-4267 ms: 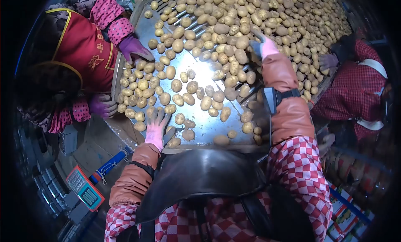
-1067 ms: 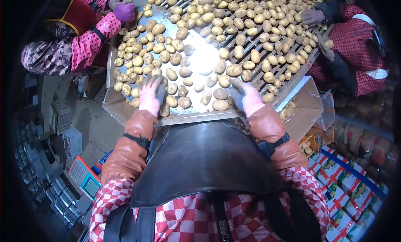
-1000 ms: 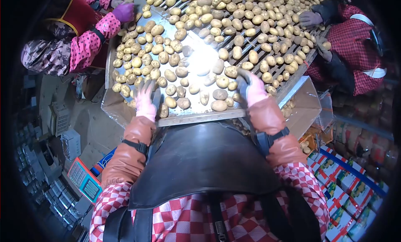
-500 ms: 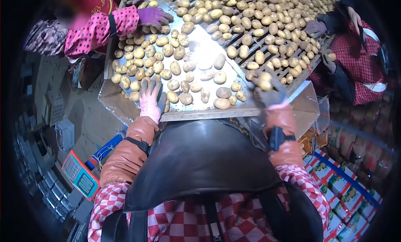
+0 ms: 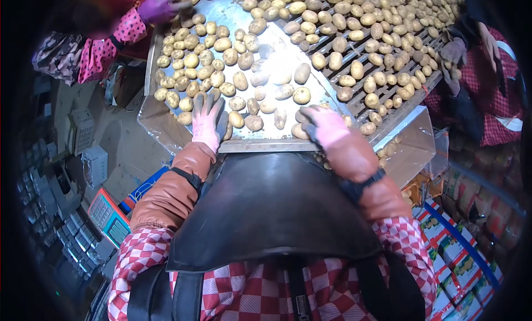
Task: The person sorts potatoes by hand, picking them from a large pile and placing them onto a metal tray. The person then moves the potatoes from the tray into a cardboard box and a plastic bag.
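Note:
Many potatoes (image 5: 240, 80) lie loose on a shiny metal tray (image 5: 266, 146), whose front edge runs just beyond my black apron. My left hand (image 5: 208, 121), in a pink glove with grey fingers, rests at the tray's front left with its fingers spread over potatoes. At the front right, my right hand (image 5: 326, 126), gloved alike, reaches down over a few potatoes; its fingers are bent, and whether they grip one is hidden. Beyond it, a slatted rack (image 5: 354, 50) slopes away, covered with more potatoes.
A co-worker's purple glove (image 5: 164, 5) is at the upper left, another's grey-purple glove (image 5: 454, 51) at the right. A clear-sided box (image 5: 407, 143) hangs below the rack. A scale (image 5: 108, 217) stands lower left, printed cartons (image 5: 463, 260) lower right.
My right hand has moved left from the rack's edge onto the tray's front, and the potato it held no longer shows in it. The left co-worker's purple glove has moved up and left.

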### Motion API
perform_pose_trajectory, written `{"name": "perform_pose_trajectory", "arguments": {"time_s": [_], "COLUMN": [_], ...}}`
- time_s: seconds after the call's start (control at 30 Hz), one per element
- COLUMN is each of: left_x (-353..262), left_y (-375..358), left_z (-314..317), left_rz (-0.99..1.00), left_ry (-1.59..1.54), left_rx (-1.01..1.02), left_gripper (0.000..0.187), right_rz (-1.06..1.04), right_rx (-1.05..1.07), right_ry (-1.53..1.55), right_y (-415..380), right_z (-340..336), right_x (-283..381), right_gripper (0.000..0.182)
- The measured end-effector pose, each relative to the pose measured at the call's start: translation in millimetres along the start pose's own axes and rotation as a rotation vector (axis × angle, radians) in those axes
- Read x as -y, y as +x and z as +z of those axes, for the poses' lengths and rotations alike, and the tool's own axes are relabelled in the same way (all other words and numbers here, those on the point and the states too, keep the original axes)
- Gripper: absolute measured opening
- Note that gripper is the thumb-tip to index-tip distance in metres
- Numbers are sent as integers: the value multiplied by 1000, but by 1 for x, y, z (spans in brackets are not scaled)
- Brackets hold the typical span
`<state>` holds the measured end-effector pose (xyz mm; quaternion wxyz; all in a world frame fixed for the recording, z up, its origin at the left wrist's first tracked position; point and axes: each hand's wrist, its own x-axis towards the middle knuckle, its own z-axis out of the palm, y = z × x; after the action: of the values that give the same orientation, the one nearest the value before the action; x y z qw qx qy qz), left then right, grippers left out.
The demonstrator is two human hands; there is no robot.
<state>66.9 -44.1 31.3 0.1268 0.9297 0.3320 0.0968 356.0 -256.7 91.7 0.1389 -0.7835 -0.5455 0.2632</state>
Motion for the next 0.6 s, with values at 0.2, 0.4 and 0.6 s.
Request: {"name": "perform_pose_trajectory", "arguments": {"time_s": [0.2, 0.4, 0.6], "left_x": [2, -10, -65], "left_y": [1, 9, 64], "left_z": [0, -11, -14], "left_rz": [-24, 141, 427], "left_ry": [-39, -5, -136], "left_rx": [-23, -56, -14], "left_gripper": [47, 43, 34], "right_rz": [398, 345, 201], "right_rx": [482, -64, -11], "right_ry": [1027, 1767, 2259], "right_y": [48, -8, -63], "right_z": [4, -1, 1], "right_x": [-32, -39, -74], "right_gripper": [43, 47, 47]}}
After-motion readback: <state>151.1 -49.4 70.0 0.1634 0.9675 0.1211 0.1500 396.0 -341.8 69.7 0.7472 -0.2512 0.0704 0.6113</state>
